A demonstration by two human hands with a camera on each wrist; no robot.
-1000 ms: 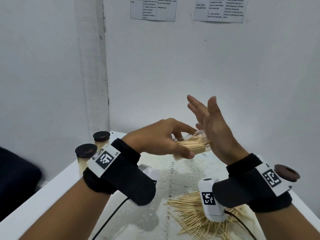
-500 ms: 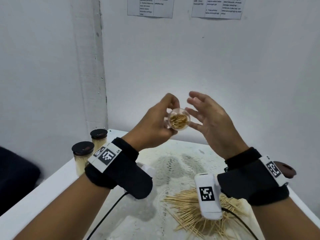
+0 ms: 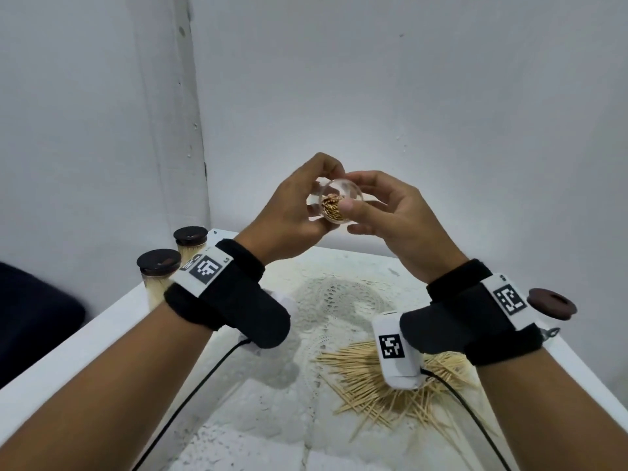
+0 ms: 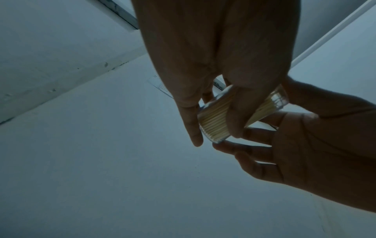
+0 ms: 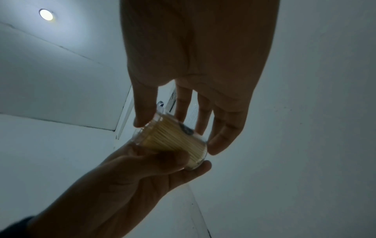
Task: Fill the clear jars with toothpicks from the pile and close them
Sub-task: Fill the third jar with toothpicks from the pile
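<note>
The clear jar [image 3: 341, 205] is up in the air above the table [image 3: 85, 338], tipped so its open mouth faces the head camera, a bundle of toothpicks [image 3: 333, 209] showing inside. The left hand [image 3: 292, 212] grips it, fingers curled round the body. The right hand [image 3: 394, 215] is on it too: thumb across the mouth, forefinger over the top rim, the other fingers loosely bent beside it.

The left wrist view shows the jar's side instead, toothpicks packed lengthwise along the wall, with the left thumb across the middle. The right wrist view gives the far side of that grip: the left hand cupping the jar from below and the right fingertips [image 5: 213, 145] just touching its base end. Both wrist views are dim and backlit.

Only the head view shows the table. The loose pile [image 3: 390, 396] lies on a lace mat [image 3: 336, 300] below the right wrist. A dark lid [image 3: 552, 303] sits at the right edge. At the back left, two capped jars [image 3: 159, 277] full of toothpicks stand upright side by side.
</note>
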